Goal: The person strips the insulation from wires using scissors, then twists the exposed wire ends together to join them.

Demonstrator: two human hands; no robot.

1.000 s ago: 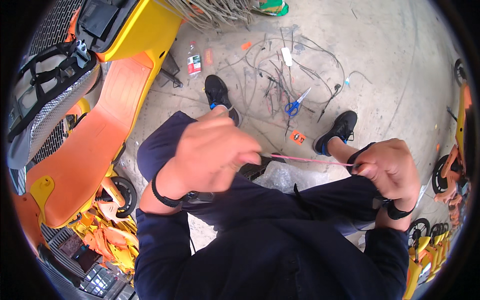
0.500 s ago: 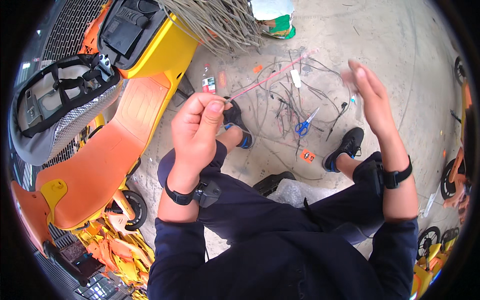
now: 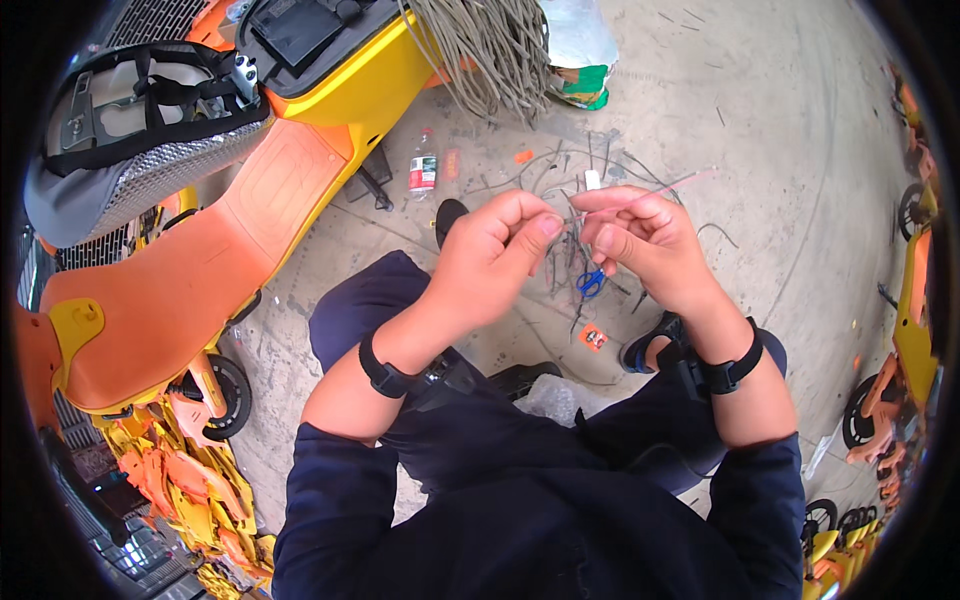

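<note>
In front of me both hands meet at the middle of the picture, their fingertips close together. My left hand (image 3: 500,248) is closed, thumb against forefinger, at one end of a thin pink wire (image 3: 688,181). My right hand (image 3: 650,240) pinches beside it, thumb and forefinger near the same end. The wire passes by the right forefinger and its free part points away to the upper right. My fingers hide the near end. On the floor beneath, blue-handled scissors (image 3: 590,284) lie among grey cable pieces (image 3: 545,178), partly covered by my right hand.
An orange and yellow scooter body (image 3: 200,270) stands close on the left, with a bundle of grey cables (image 3: 490,60) hanging at its far end. A plastic bottle (image 3: 423,165) stands or lies beyond my left hand. Bubble wrap (image 3: 552,398) lies between my legs.
My right hand has come in from the right to meet the left at the wire. My left hand has moved right with the wire, and the view has shifted slightly.
</note>
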